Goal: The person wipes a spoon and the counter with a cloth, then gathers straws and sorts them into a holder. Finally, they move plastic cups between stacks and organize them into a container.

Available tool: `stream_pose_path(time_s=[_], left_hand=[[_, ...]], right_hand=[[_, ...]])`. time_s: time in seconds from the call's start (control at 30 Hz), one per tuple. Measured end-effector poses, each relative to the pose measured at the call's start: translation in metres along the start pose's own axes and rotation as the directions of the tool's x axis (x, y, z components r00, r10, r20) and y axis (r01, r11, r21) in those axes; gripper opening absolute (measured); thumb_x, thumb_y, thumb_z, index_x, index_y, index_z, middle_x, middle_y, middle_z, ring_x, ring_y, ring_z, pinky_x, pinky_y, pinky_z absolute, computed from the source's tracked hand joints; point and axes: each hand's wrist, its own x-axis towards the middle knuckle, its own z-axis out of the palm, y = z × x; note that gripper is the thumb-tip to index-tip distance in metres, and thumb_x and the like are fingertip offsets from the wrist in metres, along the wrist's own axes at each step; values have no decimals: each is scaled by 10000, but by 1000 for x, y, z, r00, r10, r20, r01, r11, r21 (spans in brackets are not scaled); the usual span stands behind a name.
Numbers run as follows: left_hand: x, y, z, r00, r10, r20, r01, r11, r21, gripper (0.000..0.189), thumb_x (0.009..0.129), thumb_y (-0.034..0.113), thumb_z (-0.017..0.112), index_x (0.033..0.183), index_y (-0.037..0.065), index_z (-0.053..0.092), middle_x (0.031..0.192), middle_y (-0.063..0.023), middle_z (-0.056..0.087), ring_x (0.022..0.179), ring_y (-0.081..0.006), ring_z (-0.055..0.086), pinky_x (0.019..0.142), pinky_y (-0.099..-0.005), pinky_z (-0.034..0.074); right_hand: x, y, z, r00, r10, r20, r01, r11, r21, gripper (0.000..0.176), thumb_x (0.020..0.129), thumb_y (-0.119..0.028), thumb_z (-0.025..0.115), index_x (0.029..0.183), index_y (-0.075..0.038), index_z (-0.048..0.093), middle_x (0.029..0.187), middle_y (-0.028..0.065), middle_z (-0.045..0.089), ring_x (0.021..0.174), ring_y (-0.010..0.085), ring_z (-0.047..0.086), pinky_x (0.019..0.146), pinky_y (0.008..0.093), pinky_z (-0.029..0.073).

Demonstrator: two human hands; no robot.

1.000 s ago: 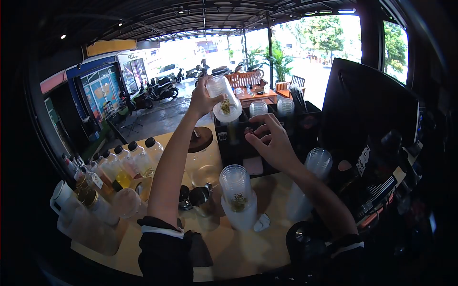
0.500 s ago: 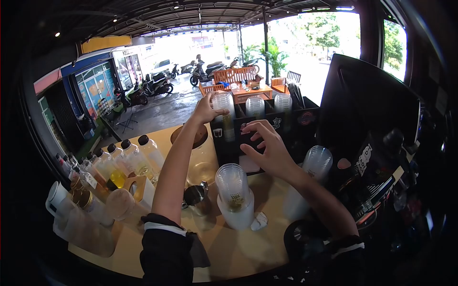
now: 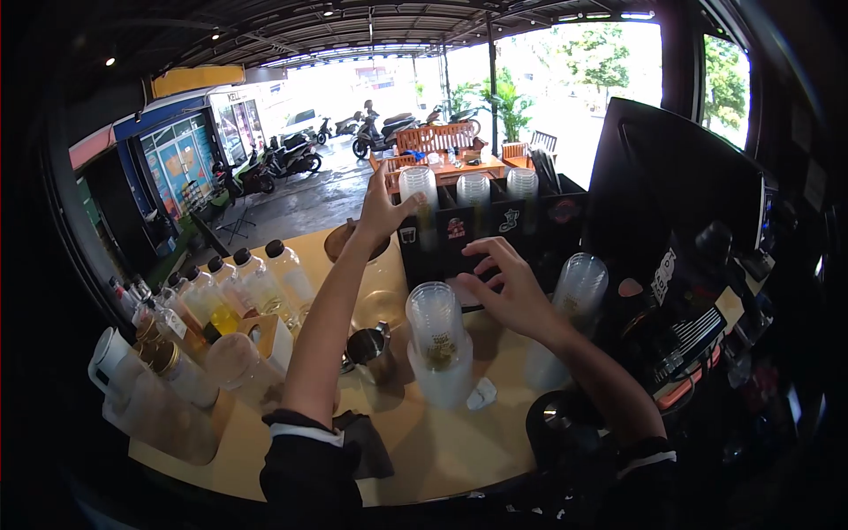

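My left hand (image 3: 382,212) is open at the left side of a stack of clear plastic cups (image 3: 419,185) standing in a black organizer box (image 3: 495,228). Its fingers are spread upward beside the stack, and the thumb overlaps the cups low down. In front of the box hovers my right hand (image 3: 512,287), fingers loosely bent and apart, with nothing in it. Left of this hand, on the counter, rises another stack of printed clear cups (image 3: 435,327). A further cup stack (image 3: 580,287) stands just behind its wrist.
Capped bottles (image 3: 252,278), a clear pitcher (image 3: 115,358) and a metal jug (image 3: 371,353) crowd the left of the wooden counter (image 3: 424,459). A crumpled white tissue (image 3: 481,394) lies near the middle. At right stands a large dark monitor (image 3: 676,177).
My left hand has opened from its grip on the cup stack in the box, its fingers now spread beside it. My right hand has dropped slightly, still empty. The view has shifted a little.
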Motion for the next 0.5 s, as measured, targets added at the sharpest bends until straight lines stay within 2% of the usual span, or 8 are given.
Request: stream_pose_path(time_s=[0.07,0.1,0.2,0.23,0.3,0.4,0.43,0.5], left_hand=[[-25,29,-16,1000,1,-24,-3,996,-88,753,780,300,681,1313,-59,288,1260,-222,433,1136,-293,477,958,-365,388],[-39,38,-21,999,37,-38,-44,982,-184,698,800,279,659,1301,-59,308,1256,-213,440,1137,-285,476,955,-362,385],[-95,54,-37,1000,24,-11,-26,948,-319,529,856,212,587,1276,-23,367,1252,-159,462,1144,-240,473,947,-349,377],[-116,62,-46,1000,-11,27,21,906,-423,501,859,191,572,1279,1,377,1255,-139,464,1151,-226,469,944,-346,376],[-156,70,-55,996,-54,75,85,851,-518,476,861,169,556,1282,24,387,1259,-118,466,1158,-212,464,942,-343,374],[-207,74,-61,959,6,285,134,873,-470,792,723,136,653,1386,73,224,1351,-101,369,1259,-226,358,1001,-362,326],[-219,71,-59,957,1,290,142,871,-470,792,723,136,653,1386,73,224,1351,-101,369,1259,-226,358,1001,-362,326],[-238,68,-47,883,-69,464,303,838,-454,1019,640,154,718,1421,66,69,1390,-141,305,1312,-265,279,1043,-386,283]], right_hand=[[-14,0,3,993,118,11,-118,985,126,397,783,-227,681,1074,-16,513,1076,122,494,852,171,548,635,285,509],[-23,3,4,980,180,81,-192,966,174,512,761,-259,709,1137,-2,474,1099,134,498,929,189,538,747,314,494],[-50,14,20,986,97,136,-117,982,148,708,705,-305,757,1234,-1,397,1140,154,488,1022,224,511,867,355,439],[-57,12,22,950,209,231,-245,959,142,928,624,-332,810,1315,-6,284,1197,174,449,1109,258,459,950,389,378],[-70,21,35,955,171,240,-212,965,156,978,596,-324,826,1326,-6,258,1218,180,425,1128,267,441,961,392,370],[-78,27,53,949,151,277,-202,965,166,1069,522,-277,853,1334,0,215,1263,194,370,1186,287,389,994,395,342],[-78,31,60,962,93,255,-149,966,209,1062,511,-261,849,1327,1,224,1257,192,378,1189,289,390,993,390,343],[-80,33,64,971,40,235,-100,963,249,1054,499,-245,846,1321,2,233,1252,189,385,1193,291,392,993,385,344]])
